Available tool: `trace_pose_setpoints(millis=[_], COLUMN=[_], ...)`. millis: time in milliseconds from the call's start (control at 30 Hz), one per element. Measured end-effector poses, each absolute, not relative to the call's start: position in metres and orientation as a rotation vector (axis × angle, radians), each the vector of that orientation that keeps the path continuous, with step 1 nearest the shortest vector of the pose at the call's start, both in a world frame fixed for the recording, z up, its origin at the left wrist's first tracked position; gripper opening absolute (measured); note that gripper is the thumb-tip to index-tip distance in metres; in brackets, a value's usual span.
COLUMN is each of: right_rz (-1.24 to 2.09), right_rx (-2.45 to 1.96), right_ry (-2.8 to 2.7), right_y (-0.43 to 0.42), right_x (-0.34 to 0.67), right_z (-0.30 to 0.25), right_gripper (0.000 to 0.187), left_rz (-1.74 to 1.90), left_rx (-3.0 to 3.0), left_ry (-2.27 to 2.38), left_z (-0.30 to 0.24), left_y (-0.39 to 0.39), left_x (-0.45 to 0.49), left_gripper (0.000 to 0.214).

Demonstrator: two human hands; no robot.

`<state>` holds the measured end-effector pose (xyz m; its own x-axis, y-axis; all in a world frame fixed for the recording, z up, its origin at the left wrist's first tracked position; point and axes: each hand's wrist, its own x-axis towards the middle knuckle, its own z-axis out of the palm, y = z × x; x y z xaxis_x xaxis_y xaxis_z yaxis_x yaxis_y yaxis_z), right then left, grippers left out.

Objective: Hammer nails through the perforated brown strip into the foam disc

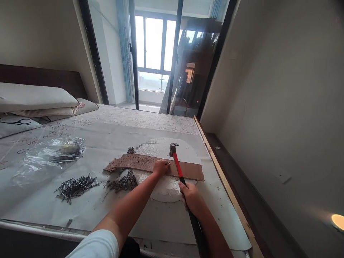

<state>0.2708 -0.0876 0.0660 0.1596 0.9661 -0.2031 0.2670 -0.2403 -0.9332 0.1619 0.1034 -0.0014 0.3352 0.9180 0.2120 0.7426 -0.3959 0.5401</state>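
My left hand [161,167] rests on a long brown perforated board [145,162], its fingertips pinched together near the board's surface. Anything between them is too small to tell. My right hand [189,197] is closed around the black grip of a claw hammer [177,168] with a red shaft, and its dark steel head is raised just above the board. A white round patch [163,190] lies under the board. Several loose dark nails [76,188] lie in a heap to the left, beside a mound of grey crumbly debris [123,182].
A crumpled clear plastic bag [48,157] lies left on the paper-covered mattress [150,125]. Folded bedding [34,98] sits at the far left. A wooden strip [223,179] edges the right side, beside a wall. Glass doors stand ahead.
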Motion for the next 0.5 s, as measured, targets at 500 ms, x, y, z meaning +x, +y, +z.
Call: trace_pose_setpoints(millis=[500], right_rz=[1.258], right_rx=[-1.698], right_ry=[-1.133], right_y=[-0.0846], right_x=[0.2689], right_z=[0.0602], right_gripper=[0.03], left_rz=[0.986], left_rx=[1.927], left_ry=[1.403], left_z=[0.0049], left_y=[0.1022], left_x=[0.153], left_gripper=[0.015])
